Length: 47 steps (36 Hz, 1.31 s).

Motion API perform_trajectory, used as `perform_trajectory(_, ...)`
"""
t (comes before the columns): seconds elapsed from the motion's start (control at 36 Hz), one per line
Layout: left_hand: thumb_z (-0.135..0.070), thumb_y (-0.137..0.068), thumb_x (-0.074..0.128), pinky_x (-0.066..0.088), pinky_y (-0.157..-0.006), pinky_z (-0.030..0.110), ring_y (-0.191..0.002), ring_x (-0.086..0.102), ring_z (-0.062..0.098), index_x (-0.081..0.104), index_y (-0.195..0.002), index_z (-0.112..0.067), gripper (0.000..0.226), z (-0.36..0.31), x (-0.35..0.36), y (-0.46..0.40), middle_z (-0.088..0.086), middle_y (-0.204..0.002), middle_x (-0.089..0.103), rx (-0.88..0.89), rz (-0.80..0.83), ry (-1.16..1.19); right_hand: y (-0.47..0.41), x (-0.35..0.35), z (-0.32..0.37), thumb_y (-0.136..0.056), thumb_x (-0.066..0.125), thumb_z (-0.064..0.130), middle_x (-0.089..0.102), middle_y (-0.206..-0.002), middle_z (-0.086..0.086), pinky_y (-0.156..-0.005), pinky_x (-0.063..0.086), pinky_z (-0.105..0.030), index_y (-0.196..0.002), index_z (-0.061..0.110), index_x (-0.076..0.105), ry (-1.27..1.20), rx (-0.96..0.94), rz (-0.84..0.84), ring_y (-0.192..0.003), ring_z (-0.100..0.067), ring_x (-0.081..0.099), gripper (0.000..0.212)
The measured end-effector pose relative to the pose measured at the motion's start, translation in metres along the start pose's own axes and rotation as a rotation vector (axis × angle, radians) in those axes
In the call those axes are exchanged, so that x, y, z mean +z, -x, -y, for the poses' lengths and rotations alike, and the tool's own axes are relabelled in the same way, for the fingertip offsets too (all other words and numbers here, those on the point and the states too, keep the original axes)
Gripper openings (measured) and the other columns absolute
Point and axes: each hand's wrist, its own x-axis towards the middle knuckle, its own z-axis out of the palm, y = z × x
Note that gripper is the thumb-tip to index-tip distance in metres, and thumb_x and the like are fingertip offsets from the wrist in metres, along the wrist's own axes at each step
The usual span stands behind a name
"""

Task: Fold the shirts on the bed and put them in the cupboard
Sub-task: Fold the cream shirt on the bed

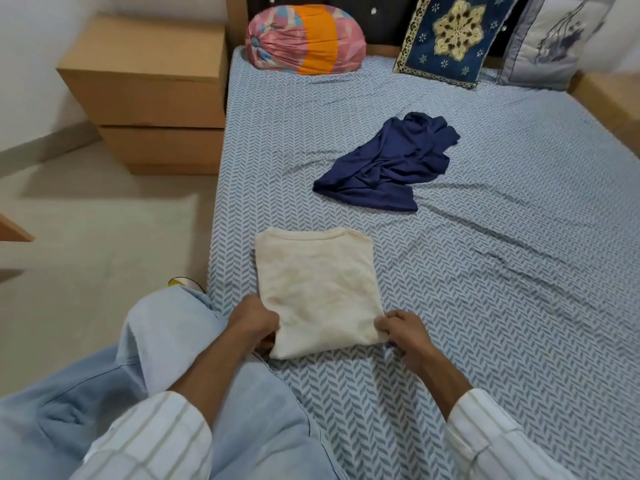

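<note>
Bed [485,271]: fills centre and right of frame, covered by a blue-and-white herringbone sheet, creased toward the right.
Cream knit shirt [318,292]: lower centre of frame, folded into a neat rectangle, collar edge at the far end, lying flat on the sheet.
Left hand [256,323]: at the near-left corner of the cream shirt, fingers curled under and gripping the folded edge.
Right hand [401,329]: at the near-right corner of the cream shirt, thumb and fingers pinching the fabric.
Sleeves [485,441]: white with pale stripes, bottom of frame, on both forearms.
Light blue trousers [166,341]: lower left, knee raised beside the bed edge.
Navy blue shirt [391,164]: centre of frame, crumpled and unfolded on the sheet, well apart from the cream shirt.
Pink-and-orange bundle [304,39]: top centre, rounded, against the headboard.
Blue embroidered cushion [453,36]: top right, upright.
Pale grey cushion [554,39]: far top right, just beside the blue one.
Light wooden bedside cabinet [149,95]: upper left, on the floor beside the bed.
</note>
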Motion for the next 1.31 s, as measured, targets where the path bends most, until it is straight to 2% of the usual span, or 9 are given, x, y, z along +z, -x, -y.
perform_trajectory(0.11, -0.006, -0.085, 0.065, 0.036, -0.051, 0.026, -0.06, 0.047, 0.025, 0.048, -0.073, -0.008, 0.021, 0.005, 0.006, 0.002, 0.009, -0.066, 0.046, -0.02, -0.037, 0.101, 0.01, 0.003, -0.002, -0.09, 0.062, 0.005, 0.054, -0.084, -0.015, -0.057, 0.041, -0.035, -0.086, 0.007, 0.056, -0.124, -0.023, -0.067, -0.069, -0.026, 0.047, 0.008)
perform_trajectory(0.25, -0.01, -0.09, 0.064, 0.046, -0.059, 0.031, -0.078, 0.063, 0.034, 0.066, -0.091, 0.002, 0.012, 0.017, 0.001, 0.0, 0.02, -0.088, 0.066, -0.068, 0.047, 0.286, 0.015, 0.012, -0.015, -0.088, 0.065, 0.007, 0.053, -0.08, -0.014, -0.06, 0.037, -0.037, -0.082, 0.005, 0.059, -0.189, -0.102, -0.188, -0.065, -0.023, 0.04, 0.008)
perform_trajectory(0.42, -0.01, -0.094, 0.063, 0.042, -0.058, 0.028, -0.07, 0.055, 0.026, 0.056, -0.077, -0.007, 0.019, 0.019, -0.003, 0.005, 0.014, -0.081, 0.062, -0.006, 0.14, 0.267, 0.015, 0.011, -0.018, -0.097, 0.062, 0.01, 0.063, -0.089, -0.014, -0.064, 0.046, -0.039, -0.094, 0.005, 0.063, -0.253, -0.134, -0.12, -0.075, -0.027, 0.055, 0.006)
perform_trajectory(0.53, -0.018, -0.087, 0.077, 0.053, -0.081, 0.036, -0.105, 0.061, 0.029, 0.054, -0.117, -0.009, 0.039, 0.016, 0.0, 0.01, 0.008, -0.115, 0.061, 0.025, 0.251, 0.157, 0.014, 0.007, -0.02, -0.105, 0.052, 0.025, 0.056, -0.076, -0.009, -0.054, 0.036, -0.031, -0.1, 0.007, 0.06, 0.021, -0.14, -0.069, -0.059, -0.019, 0.046, 0.02)
perform_trajectory(0.69, -0.009, -0.085, 0.071, 0.043, -0.051, 0.026, -0.073, 0.053, 0.018, 0.043, -0.108, -0.008, 0.036, 0.015, 0.0, 0.016, 0.008, -0.09, 0.053, 0.039, 0.143, -0.106, 0.007, 0.007, -0.019, -0.097, 0.061, 0.021, 0.059, -0.076, -0.009, -0.052, 0.038, -0.029, -0.095, 0.007, 0.061, 0.262, -0.148, -0.055, -0.056, -0.02, 0.048, 0.014)
perform_trajectory(0.86, -0.013, -0.082, 0.066, 0.032, -0.06, 0.032, -0.064, 0.042, 0.022, 0.042, -0.078, -0.014, 0.024, 0.013, -0.006, -0.011, 0.002, -0.071, 0.044, 0.063, -0.037, 0.258, -0.021, 0.009, 0.021, -0.088, 0.07, 0.034, 0.066, -0.094, -0.001, -0.063, 0.054, -0.037, -0.106, 0.023, 0.058, 0.279, -0.21, -0.155, -0.079, -0.023, 0.067, 0.024)
perform_trajectory(1.08, -0.035, -0.093, 0.072, 0.055, -0.091, 0.042, -0.094, 0.064, 0.022, 0.057, -0.124, -0.024, 0.036, -0.021, -0.044, -0.066, 0.002, -0.114, 0.064, 0.216, -0.14, 0.348, -0.093, 0.006, 0.095, -0.092, 0.076, 0.028, 0.067, -0.106, 0.004, -0.087, 0.054, -0.034, -0.128, 0.02, 0.058, 0.171, -0.36, -0.038, -0.098, -0.016, 0.067, 0.042)
perform_trajectory(1.17, -0.042, -0.091, 0.073, 0.057, -0.09, 0.044, -0.096, 0.066, 0.025, 0.061, -0.123, -0.022, 0.039, -0.037, -0.046, -0.086, 0.003, -0.11, 0.067, 0.27, -0.11, 0.275, -0.114, 0.009, 0.113, -0.091, 0.077, 0.028, 0.071, -0.106, -0.003, -0.084, 0.054, -0.036, -0.119, 0.016, 0.066, 0.211, -0.355, 0.019, -0.095, -0.017, 0.068, 0.033)
perform_trajectory(1.31, -0.039, -0.097, 0.063, 0.039, -0.056, 0.03, -0.065, 0.055, 0.019, 0.057, -0.069, -0.014, 0.038, -0.051, -0.04, -0.11, 0.003, -0.071, 0.061, 0.187, -0.224, 0.049, -0.13, 0.019, 0.129, -0.09, 0.074, 0.037, 0.053, -0.059, -0.001, -0.055, 0.036, -0.029, -0.067, 0.013, 0.06, 0.362, -0.307, -0.031, -0.06, -0.015, 0.051, 0.036)
